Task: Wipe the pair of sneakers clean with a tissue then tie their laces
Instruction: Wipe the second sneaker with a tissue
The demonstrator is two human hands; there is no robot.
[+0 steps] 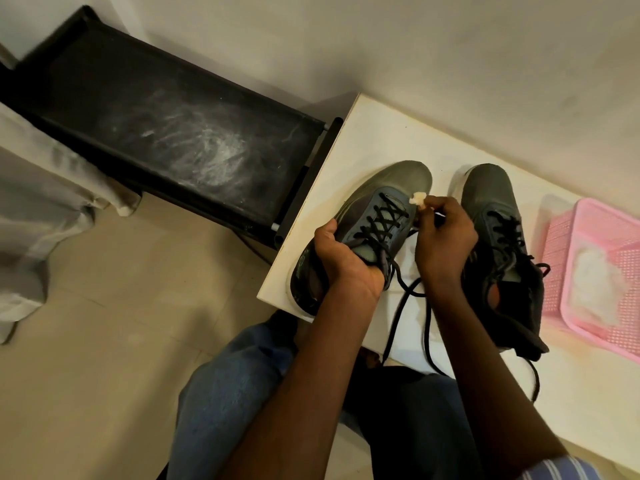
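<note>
A dark grey-green lace-up sneaker (367, 223) lies near the left edge of the white bench (377, 133), toe pointing away and tilted toward the left, its black laces (412, 306) undone and trailing over the near edge. Its matching grey-green sneaker (502, 244) sits just to the right, upright, laces loose. A small crumpled white tissue (175, 199) hovers at the first shoe's toe-side lacing.

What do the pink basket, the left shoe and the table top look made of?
Pink basket: moulded plastic, going by the fine grid of holes and the glossy rim. Left shoe: probably synthetic or suede-like upper, matte grey toe, shinier heel panel, woven black laces. Table top: smooth white board, likely laminate over wood; the pale edge hints at that, but I can't be sure.
</note>
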